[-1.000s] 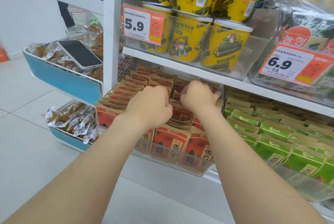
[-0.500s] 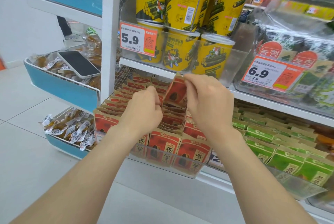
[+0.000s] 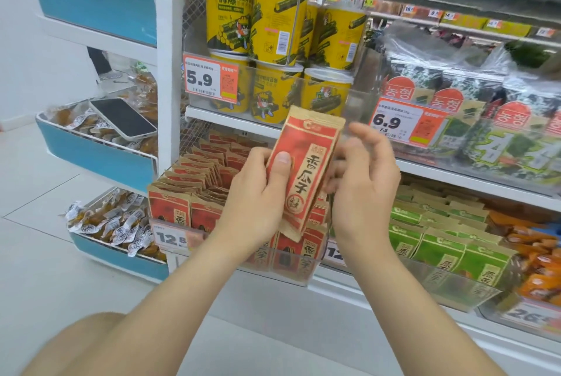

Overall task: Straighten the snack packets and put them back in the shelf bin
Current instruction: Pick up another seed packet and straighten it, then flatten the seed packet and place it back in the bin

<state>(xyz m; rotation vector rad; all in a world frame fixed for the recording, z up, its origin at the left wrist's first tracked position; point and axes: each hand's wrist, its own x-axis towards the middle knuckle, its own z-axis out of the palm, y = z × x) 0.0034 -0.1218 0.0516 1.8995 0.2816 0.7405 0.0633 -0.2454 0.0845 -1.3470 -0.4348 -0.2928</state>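
Observation:
A red-and-brown snack packet (image 3: 306, 163) with large black characters stands upright in front of the shelf, above the clear shelf bin (image 3: 291, 272). My left hand (image 3: 258, 202) grips its left side, thumb pressed on the front; it may be a small stack. My right hand (image 3: 364, 187) is at the packet's right edge, blurred, with loosely curled fingers that hold nothing. Several matching red packets (image 3: 194, 181) stand in rows in the bin below and to the left.
Green packets (image 3: 440, 242) fill the bin to the right, with orange ones beyond. Yellow tubs (image 3: 273, 26) and seaweed packs (image 3: 485, 120) sit on the shelf above. A phone (image 3: 123, 117) lies on snacks in a blue side bin (image 3: 100, 160). White floor lies below.
Both hands have come up out of the bin. The right hand lifted a red packet, which now stands upright in my left hand's grip, and the right hand has let go of it.

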